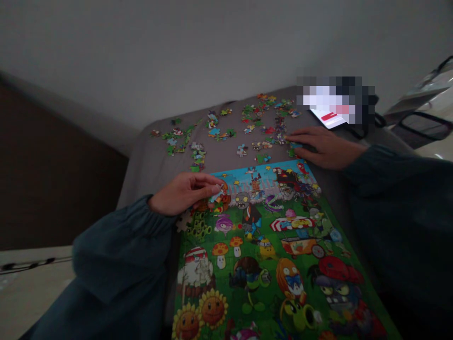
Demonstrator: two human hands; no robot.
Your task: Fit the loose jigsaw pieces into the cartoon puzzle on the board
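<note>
My left hand (186, 191) is closed, pinching a small puzzle piece (217, 190) between thumb and fingers. It hovers over the upper left corner of a colourful cartoon jigsaw puzzle (247, 283) with sunflowers, mushrooms and zombies. A grey-brown piece (184, 221) lies by the puzzle's left edge, just below that hand. My right hand (323, 147) rests beyond the puzzle's upper right corner, fingers stretched out. Its fingertips reach a cluster of loose puzzle pieces (281, 127); whether they press on one I cannot tell.
More loose pieces (180, 139) are scattered across the grey cloth surface (148, 165), up to the pale wall (177, 56). A lit phone (331, 120), partly blurred out, stands at the back right. Eyeglasses-like dark frames (424, 126) are farther right.
</note>
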